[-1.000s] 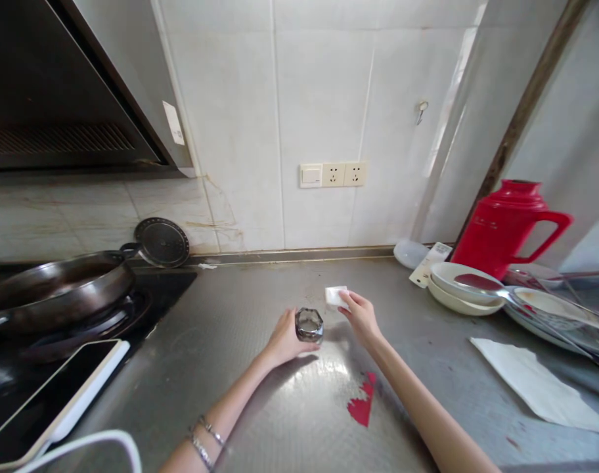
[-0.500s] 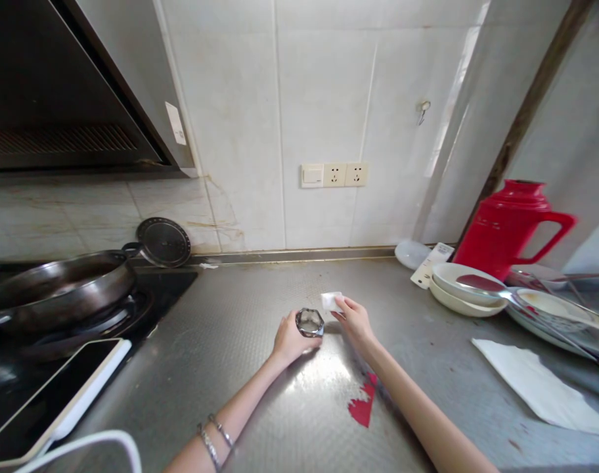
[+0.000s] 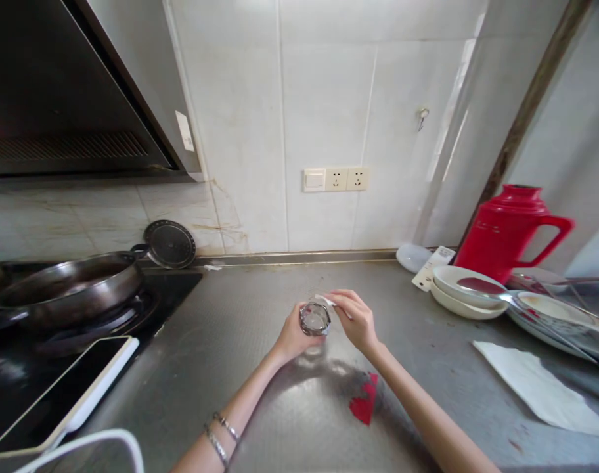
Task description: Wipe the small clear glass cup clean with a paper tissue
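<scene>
"Over the middle of the counter (image 3: 230,315), where is the faceted glass (image 3: 314,319)?"

"Within the left hand (image 3: 293,340), whose fingers clasp it."

"And the right hand (image 3: 357,322)?"

"Pinching a thin white piece (image 3: 325,300) by the glass's far rim; contact cannot be told. Nearer lies a red scrap (image 3: 363,406); far right, a red thermos (image 3: 504,233)."

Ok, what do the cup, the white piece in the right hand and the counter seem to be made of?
Cup: likely glass, smooth and glossy; see-through with bright rim glints, though clear plastic is possible.
White piece: probably paper or tissue, matte; thin, with no shine.
Counter: looks like stainless steel, semi-gloss; grey with blurred reflections.
</scene>
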`<state>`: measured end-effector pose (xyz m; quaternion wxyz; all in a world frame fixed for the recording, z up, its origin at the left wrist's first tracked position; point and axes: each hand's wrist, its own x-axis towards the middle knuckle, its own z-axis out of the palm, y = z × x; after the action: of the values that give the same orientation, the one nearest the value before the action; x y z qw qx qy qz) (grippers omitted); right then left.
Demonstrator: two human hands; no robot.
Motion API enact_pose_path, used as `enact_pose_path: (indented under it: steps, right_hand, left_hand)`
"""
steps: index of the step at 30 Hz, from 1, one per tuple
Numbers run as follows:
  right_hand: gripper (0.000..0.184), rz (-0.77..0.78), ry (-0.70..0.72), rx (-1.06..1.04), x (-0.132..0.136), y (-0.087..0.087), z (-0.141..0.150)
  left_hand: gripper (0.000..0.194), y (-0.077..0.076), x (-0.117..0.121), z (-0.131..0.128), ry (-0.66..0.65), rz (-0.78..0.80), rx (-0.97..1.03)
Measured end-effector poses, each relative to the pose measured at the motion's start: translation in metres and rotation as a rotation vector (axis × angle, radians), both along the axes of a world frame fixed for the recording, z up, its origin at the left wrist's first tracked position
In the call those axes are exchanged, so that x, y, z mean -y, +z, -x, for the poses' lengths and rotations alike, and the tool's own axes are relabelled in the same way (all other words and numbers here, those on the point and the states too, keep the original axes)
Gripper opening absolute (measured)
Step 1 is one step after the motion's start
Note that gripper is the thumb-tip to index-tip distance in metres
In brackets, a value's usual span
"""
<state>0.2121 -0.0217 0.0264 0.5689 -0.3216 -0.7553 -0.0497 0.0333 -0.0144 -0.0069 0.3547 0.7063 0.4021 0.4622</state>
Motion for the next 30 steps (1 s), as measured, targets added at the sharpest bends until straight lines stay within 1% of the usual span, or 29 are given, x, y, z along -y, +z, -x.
enact_pose_path:
  steps: [2,4,8,11,15,18,21,24,27,30]
  right_hand:
    - [0.024,-0.090,0.044,0.241,0.002,0.005,-0.001]
    - [0.025,-0.139,0.055,0.421,0.002,0.009,-0.003]
    - [0.026,-0.184,0.044,0.636,0.004,0.013,-0.009]
    - [0.028,-0.162,0.050,0.727,0.006,0.014,-0.014]
    - [0.030,-0.031,0.086,0.828,0.008,0.016,-0.016]
    - [0.038,0.082,0.103,0.881,0.008,0.022,-0.016]
    - [0.045,0.150,0.141,0.970,0.007,0.031,-0.015]
    - [0.045,0.133,0.170,1.067,0.003,0.037,-0.014]
    - [0.038,0.061,0.175,1.142,-0.004,0.038,-0.013]
    - [0.036,-0.019,0.174,1.198,-0.009,0.037,-0.014]
  left_hand:
    - [0.068,0.001,0.003,0.000,-0.017,-0.003,0.002]
    - [0.070,0.002,0.006,0.000,-0.020,0.008,0.002]
    - [0.072,0.002,0.010,0.001,-0.019,0.012,0.004]
    - [0.073,-0.002,0.009,0.001,0.009,0.008,0.020]
    - [0.075,-0.009,0.006,0.002,0.044,-0.007,0.041]
    - [0.074,-0.012,0.006,0.003,0.043,-0.017,0.036]
    - [0.074,-0.013,0.007,0.003,0.044,-0.026,0.008]
    - [0.076,-0.015,0.007,0.003,0.052,-0.040,-0.008]
    - [0.076,-0.016,0.006,0.004,0.031,-0.061,-0.013]
    - [0.076,-0.016,0.006,0.004,0.033,-0.075,-0.026]
